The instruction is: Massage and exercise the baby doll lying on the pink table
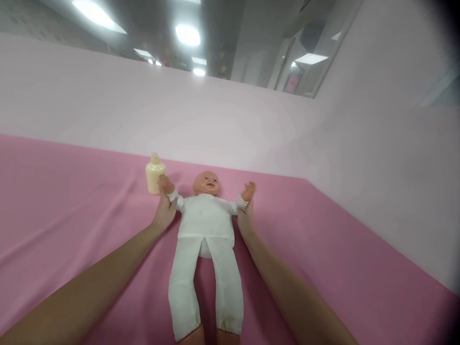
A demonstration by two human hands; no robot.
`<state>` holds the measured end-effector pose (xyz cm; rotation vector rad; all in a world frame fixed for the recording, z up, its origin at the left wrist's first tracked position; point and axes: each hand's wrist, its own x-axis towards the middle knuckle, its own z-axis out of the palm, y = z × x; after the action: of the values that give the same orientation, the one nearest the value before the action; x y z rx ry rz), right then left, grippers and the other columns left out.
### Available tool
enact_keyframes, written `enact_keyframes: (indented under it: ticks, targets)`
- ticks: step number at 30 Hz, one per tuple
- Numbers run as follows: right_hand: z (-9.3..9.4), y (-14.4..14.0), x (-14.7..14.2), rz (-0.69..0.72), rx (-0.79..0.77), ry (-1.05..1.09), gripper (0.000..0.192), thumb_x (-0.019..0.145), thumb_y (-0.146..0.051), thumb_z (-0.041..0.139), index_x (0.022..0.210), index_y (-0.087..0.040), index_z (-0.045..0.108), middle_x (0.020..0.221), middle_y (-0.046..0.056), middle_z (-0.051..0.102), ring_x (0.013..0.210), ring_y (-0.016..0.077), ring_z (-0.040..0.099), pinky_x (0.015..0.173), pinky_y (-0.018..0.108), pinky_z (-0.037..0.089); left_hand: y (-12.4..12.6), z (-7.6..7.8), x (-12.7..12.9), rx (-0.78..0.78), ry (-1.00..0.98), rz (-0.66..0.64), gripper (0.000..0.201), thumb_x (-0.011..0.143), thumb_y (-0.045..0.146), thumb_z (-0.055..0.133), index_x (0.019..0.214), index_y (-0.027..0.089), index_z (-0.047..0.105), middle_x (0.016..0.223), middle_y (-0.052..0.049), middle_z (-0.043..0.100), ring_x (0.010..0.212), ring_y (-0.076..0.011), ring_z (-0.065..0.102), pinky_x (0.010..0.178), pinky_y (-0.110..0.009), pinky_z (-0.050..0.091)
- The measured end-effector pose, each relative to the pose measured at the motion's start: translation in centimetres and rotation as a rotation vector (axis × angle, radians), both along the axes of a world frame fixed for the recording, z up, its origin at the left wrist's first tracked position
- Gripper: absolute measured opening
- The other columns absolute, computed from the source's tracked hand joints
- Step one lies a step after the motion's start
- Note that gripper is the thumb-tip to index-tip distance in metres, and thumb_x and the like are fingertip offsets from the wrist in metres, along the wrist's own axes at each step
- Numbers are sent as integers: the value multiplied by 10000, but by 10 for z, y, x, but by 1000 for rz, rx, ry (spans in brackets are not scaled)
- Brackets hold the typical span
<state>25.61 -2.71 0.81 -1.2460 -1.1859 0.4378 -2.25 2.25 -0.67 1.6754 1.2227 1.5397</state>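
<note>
Head view, surface: a pink bed sheet (72, 201) covers a flat bed or mat; I call it the bed. It runs back to a pale pink wall (215, 120).
Head view, doll: a baby doll (204, 225) in white clothes lies on its back near the middle of the bed. Its head points to the far edge and its legs point to the near edge. Both small arms are up beside its head.
Head view, bottle: a cream baby bottle (155, 177) stands upright near the far edge, just beside the doll's raised arm on the left.
Head view, left hand: the left hand (165, 213) is closed around the doll's arm just below the white cuff, on the side by the bottle.
Head view, right hand: the right hand (245, 218) is at the doll's other arm, under the cuff. It seems to hold it, but the fingers are too small to see well.
Doing it well: I think a soft, even hold on both arms is best, so the doll stays flat and straight.
Watch out: the bottle is very close to the left hand. A bump could tip it over, so that hand should move slowly.
</note>
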Motion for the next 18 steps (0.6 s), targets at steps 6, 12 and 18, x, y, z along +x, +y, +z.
enact_keyframes:
  ticks: [6, 12, 18]
  targets:
    - [-3, -2, -6, 205, -16, -186, 543, 673, -97, 433, 1108, -270, 708, 1348, 8, 560, 1307, 198, 447, 1163, 433, 271, -6, -2, 7, 33, 524, -172, 691, 803, 89, 396, 1469, 275, 382, 1441, -99, 427, 1314, -310, 390, 1106, -507, 324]
    - [-2, 0, -8, 216, 15, -234, 537, 630, -84, 427, 1051, -246, 718, 1207, 32, 633, 1190, 196, 524, 1116, 407, 343, -7, 2, 7, 22, 576, -160, 695, 777, 63, 394, 1435, 281, 445, 1357, -93, 491, 1261, -303, 425, 1093, -501, 342]
    - [1, -3, -9, 160, -62, -87, 503, 694, -158, 488, 1183, -220, 589, 1143, 43, 645, 1057, 210, 579, 1007, 420, 445, -5, 2, 2, -53, 164, -129, 585, 858, 295, 511, 1419, 201, 372, 1322, -119, 554, 1216, -288, 521, 1063, -468, 395]
